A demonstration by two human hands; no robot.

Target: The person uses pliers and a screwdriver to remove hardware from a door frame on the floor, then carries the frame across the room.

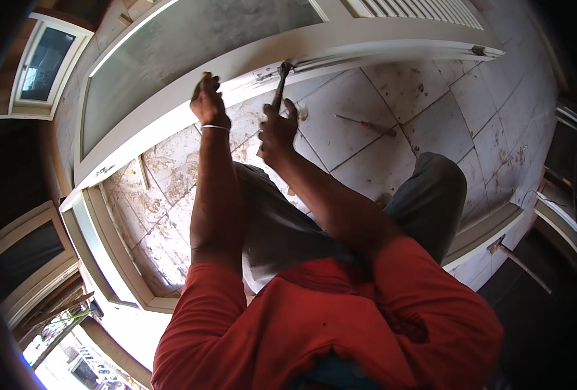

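Note:
A white door (249,62) stands on its long edge across the floor before me, with a frosted pane and a louvred part. My right hand (278,133) is closed round the handle of a hammer (280,88). The hammer's head meets the door's narrow edge, beside a metal lock plate (263,73) set into it. Left of that plate, my left hand (208,103) is raised against the door's edge with its fingers curled together. Whatever those fingers may hold is too small and dark to make out.
On the tiles to the right lies a screwdriver (370,125) with a reddish handle. A white frame (100,240) stands on the left. Dirt and debris spot the tiled floor (347,91). My bent knee (441,179) is at the right.

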